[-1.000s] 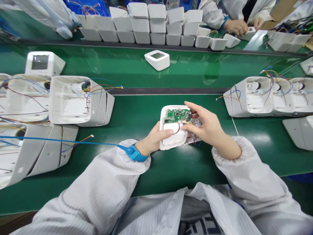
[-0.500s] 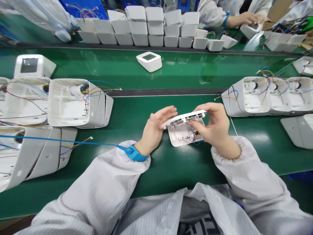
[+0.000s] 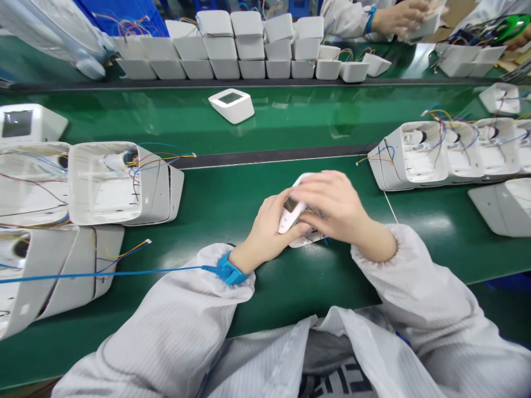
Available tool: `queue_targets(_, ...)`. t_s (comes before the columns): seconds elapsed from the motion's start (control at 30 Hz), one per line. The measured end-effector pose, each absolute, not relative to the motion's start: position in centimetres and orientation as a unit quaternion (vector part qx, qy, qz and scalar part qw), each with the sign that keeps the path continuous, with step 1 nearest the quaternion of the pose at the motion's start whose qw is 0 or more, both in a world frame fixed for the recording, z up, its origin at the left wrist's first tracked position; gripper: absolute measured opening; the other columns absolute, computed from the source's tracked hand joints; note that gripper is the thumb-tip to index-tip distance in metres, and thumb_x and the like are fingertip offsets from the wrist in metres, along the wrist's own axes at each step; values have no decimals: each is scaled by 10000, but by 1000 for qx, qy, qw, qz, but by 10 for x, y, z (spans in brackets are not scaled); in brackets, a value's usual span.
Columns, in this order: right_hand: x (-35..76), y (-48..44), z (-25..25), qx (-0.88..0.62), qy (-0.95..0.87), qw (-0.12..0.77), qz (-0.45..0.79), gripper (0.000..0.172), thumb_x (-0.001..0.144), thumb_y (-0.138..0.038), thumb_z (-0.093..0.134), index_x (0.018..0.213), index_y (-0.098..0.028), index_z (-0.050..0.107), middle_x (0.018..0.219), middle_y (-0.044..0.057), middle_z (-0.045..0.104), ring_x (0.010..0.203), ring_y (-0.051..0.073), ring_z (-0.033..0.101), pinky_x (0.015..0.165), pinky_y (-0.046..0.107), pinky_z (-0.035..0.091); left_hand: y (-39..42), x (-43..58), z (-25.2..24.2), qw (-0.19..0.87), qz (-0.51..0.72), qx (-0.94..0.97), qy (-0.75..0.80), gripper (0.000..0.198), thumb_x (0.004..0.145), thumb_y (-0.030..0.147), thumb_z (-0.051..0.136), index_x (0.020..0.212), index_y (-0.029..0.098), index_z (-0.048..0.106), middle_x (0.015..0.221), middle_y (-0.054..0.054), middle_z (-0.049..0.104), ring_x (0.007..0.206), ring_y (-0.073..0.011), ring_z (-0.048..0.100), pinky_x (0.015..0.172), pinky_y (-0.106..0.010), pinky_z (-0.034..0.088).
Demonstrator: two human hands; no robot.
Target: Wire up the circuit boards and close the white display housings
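A white cover panel [image 3: 286, 220] with a dark display window is tilted up on its edge at the middle of the bench. My left hand [image 3: 263, 229] grips its left side, fingers behind and thumb in front. Across the panel's upper right reach the somewhat blurred fingers of my right hand [image 3: 338, 207], its thumb against the lower edge, so it is closed on the panel too. Just below lies a white housing shell [image 3: 306, 241] with wires inside, mostly hidden by my hands. A blue wrist strap [image 3: 230, 268] with a cord circles my left wrist.
Open white housings [image 3: 160, 193] with loose wires crowd the left; similar housings [image 3: 392, 157] line the right. A white unit with a window [image 3: 234, 108] sits beyond the dark strip [image 3: 265, 157]. Stacked white shells [image 3: 249, 47] stand behind. A co-worker's hand [image 3: 400, 19] is at upper right.
The panel has turned from nearly flat, edge-on, to upright with its window showing. My left hand has closed on its side, and my right fingers have moved over its top.
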State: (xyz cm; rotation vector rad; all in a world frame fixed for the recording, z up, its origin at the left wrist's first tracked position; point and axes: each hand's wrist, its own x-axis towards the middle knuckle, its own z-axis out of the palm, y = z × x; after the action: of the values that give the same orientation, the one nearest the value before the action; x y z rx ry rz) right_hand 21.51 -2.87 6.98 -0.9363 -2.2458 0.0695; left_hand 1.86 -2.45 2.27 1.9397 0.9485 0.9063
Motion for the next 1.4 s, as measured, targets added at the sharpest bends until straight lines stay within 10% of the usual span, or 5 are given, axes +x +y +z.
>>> queue_targets(0.13, 230, -17, 64, -498, -748, 424, 114, 453, 898, -371, 634, 1310, -225, 514, 1193, 89, 690, 1094, 254, 652, 920, 423, 512, -27, 16, 16, 459, 442, 704, 315, 752, 890, 538, 575, 1512, 232, 283, 1500, -155, 408, 1337, -332, 448, 1138, -508, 324)
queue_targets(0.33, 224, -21, 65, -528, -818, 172, 150, 55, 869, -178, 612, 911, -192, 644, 830, 10, 686, 732, 169, 599, 652, 294, 418, -29, 17, 16, 460, 493, 699, 238, 880, 811, 497, 693, 1521, 233, 245, 1579, -171, 300, 1451, -358, 333, 1207, -527, 253)
queue_targets(0.6, 202, -41, 68, -465, -882, 72, -11, 158, 897, -123, 572, 886, -153, 726, 876, 102, 608, 780, 219, 460, 651, 363, 319, -29, 19, 11, 552, 478, 658, 184, 999, 734, 561, 755, 1526, 256, 227, 1494, -175, 395, 1378, -373, 439, 1140, -533, 378)
queue_targets(1.4, 207, -30, 51, -461, -836, 272, 125, 128, 950, -284, 601, 943, -213, 707, 982, 64, 712, 891, 207, 604, 786, 352, 482, -25, 17, 0, 520, 500, 674, 161, 889, 797, 580, 662, 1519, 278, 240, 1442, -128, 449, 1338, -359, 458, 1154, -568, 359)
